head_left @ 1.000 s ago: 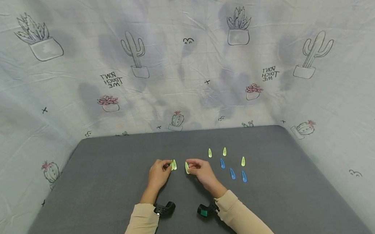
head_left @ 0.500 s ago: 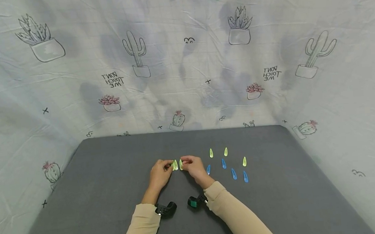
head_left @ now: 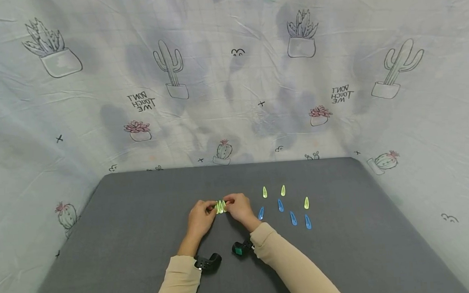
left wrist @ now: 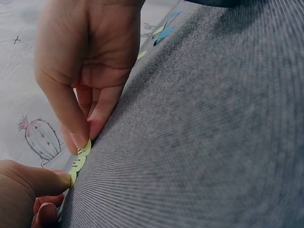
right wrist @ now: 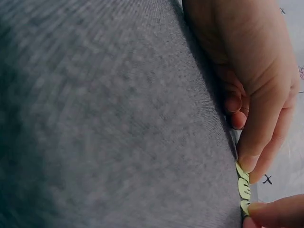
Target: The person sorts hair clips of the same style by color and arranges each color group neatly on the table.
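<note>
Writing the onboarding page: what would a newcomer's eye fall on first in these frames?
Probably the row of three yellow-green clips around mid-table, its ends pinched by the left hand and right hand. Then the loose ones on the grey table to the right: four blue clips and three loose yellow-green clips. Behind, the pale cactus-print backdrop with its mirror-reversed lettering.
</note>
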Action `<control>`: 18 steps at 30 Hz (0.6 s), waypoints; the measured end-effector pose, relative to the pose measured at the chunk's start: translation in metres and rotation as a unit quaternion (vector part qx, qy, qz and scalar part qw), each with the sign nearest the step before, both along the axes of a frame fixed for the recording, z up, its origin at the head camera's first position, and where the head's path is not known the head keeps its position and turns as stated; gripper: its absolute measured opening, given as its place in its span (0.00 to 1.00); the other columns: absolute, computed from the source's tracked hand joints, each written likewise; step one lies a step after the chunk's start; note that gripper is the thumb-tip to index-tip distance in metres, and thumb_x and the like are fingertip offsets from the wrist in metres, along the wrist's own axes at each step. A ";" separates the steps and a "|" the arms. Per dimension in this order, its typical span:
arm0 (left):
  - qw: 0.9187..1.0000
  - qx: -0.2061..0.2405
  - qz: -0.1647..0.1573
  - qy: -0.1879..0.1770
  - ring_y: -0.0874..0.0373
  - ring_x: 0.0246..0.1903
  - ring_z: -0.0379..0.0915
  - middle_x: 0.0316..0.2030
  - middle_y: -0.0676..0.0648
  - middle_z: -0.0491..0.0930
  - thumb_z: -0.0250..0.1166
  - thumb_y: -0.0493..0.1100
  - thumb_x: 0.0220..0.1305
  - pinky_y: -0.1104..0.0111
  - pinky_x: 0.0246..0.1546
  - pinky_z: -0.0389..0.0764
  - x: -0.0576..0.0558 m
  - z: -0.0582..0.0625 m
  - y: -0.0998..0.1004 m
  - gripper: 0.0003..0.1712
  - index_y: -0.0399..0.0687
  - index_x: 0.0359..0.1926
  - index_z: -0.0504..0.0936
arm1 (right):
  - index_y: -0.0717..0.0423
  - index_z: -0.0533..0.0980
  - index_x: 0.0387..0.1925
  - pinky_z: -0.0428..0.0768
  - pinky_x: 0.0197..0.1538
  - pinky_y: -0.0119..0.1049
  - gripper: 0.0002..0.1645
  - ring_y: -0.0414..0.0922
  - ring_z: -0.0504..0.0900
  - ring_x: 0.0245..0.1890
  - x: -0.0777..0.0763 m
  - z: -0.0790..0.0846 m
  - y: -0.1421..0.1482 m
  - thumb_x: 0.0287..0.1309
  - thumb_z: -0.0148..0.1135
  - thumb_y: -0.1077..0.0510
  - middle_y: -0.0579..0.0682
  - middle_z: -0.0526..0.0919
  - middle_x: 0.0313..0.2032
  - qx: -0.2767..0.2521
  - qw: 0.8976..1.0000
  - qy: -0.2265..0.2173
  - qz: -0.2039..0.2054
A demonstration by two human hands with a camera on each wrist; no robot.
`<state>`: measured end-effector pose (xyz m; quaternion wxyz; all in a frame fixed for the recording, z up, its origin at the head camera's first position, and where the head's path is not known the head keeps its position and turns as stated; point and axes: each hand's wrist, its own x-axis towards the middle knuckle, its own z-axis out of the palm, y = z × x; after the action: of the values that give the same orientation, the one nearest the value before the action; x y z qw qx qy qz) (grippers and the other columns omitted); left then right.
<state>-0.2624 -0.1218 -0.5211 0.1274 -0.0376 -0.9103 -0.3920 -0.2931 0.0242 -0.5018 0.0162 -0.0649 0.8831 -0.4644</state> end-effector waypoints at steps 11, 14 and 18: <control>1.000 -0.002 0.003 0.003 0.62 0.23 0.64 0.29 0.49 0.74 0.66 0.38 0.58 0.69 0.26 0.65 0.000 -0.001 0.001 0.11 0.44 0.42 0.86 | 0.62 0.84 0.40 0.72 0.28 0.32 0.16 0.41 0.74 0.23 0.009 0.001 -0.009 0.48 0.59 0.71 0.52 0.83 0.28 0.071 0.995 0.065 -0.023; 1.000 -0.001 0.003 0.007 0.62 0.23 0.64 0.28 0.49 0.74 0.66 0.38 0.57 0.69 0.26 0.66 0.000 0.000 0.001 0.10 0.44 0.42 0.86 | 0.62 0.84 0.40 0.74 0.29 0.33 0.14 0.42 0.76 0.25 0.010 -0.001 -0.009 0.48 0.61 0.70 0.52 0.83 0.28 0.061 0.995 0.073 -0.024; 1.000 -0.001 0.003 0.010 0.62 0.22 0.64 0.28 0.49 0.74 0.66 0.38 0.57 0.69 0.26 0.66 0.000 0.000 0.000 0.10 0.44 0.41 0.86 | 0.62 0.83 0.40 0.74 0.31 0.34 0.16 0.43 0.77 0.26 0.011 -0.004 -0.004 0.48 0.59 0.70 0.52 0.83 0.29 0.035 0.996 0.074 -0.022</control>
<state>-0.2621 -0.1214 -0.5210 0.1378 -0.0385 -0.9094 -0.3905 -0.2825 0.0199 -0.5054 -0.0571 -0.0794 0.8986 -0.4276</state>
